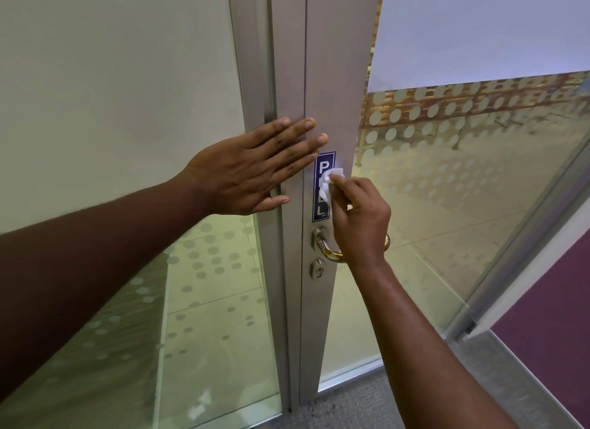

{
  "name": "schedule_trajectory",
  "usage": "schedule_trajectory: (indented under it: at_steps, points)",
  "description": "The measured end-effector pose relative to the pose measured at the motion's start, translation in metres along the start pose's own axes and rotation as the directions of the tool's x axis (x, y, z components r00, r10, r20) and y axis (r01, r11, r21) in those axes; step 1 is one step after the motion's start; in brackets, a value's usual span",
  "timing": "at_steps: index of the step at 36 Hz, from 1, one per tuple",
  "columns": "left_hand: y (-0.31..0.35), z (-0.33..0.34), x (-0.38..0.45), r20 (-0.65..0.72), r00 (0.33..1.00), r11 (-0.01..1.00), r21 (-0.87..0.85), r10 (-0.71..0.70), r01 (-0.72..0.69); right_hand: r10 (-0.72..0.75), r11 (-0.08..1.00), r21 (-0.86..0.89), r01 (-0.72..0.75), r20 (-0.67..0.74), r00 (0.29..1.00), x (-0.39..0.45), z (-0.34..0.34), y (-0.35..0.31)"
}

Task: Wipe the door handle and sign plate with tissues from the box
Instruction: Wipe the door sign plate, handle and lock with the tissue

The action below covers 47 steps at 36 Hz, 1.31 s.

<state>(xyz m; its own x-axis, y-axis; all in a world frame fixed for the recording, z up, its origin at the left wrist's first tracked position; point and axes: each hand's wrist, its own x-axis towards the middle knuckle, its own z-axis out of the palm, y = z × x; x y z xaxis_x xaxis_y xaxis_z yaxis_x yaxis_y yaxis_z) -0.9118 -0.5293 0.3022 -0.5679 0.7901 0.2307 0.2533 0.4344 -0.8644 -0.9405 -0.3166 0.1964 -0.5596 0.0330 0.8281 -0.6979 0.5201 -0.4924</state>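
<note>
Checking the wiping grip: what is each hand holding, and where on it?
The right hand pinches a crumpled tissue at its near end, against the sign plate. The left hand holds nothing.

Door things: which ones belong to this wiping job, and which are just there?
Part of the job:
tissue in the right hand
blue sign plate
door handle
left hand, flat on the door frame

Just there:
keyhole
dotted glass
carpet

The sign plate (323,185) was dark blue with white letters, and the tissue (332,181) on it was white. Below the plate, the door handle (329,248) was silvery with a brass-gold curve. Beside the plate, the glass (447,134) carried pale frosted dots.
</note>
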Motion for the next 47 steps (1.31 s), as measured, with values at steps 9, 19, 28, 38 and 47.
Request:
schedule_trajectory:
  at_steps: [9,19,28,38,47]
  points:
    - [0.0,-0.002,0.001,-0.029,1.0,1.0,0.007,0.002,-0.002,-0.166,0.984,-0.068,0.167,0.019,0.986,0.015,0.017,-0.011]
    - [0.0,-0.002,0.0,0.007,1.0,1.0,0.017,0.0,0.0,-0.12,0.988,-0.071,0.134,0.176,0.977,-0.007,0.005,-0.002]
    - [0.001,-0.003,0.0,0.023,1.0,1.0,0.019,0.0,0.0,-0.19,0.978,-0.074,0.197,0.096,0.977,0.012,0.01,-0.013]
    - [0.001,-0.007,0.001,0.041,0.999,1.0,-0.015,-0.013,0.014,-0.046,0.997,-0.05,0.057,0.194,0.98,-0.02,-0.005,0.01]
    - [0.003,-0.012,0.001,0.114,0.993,0.999,-0.018,-0.026,0.029,-0.046,0.995,-0.082,0.049,0.034,0.998,0.025,-0.013,0.006]
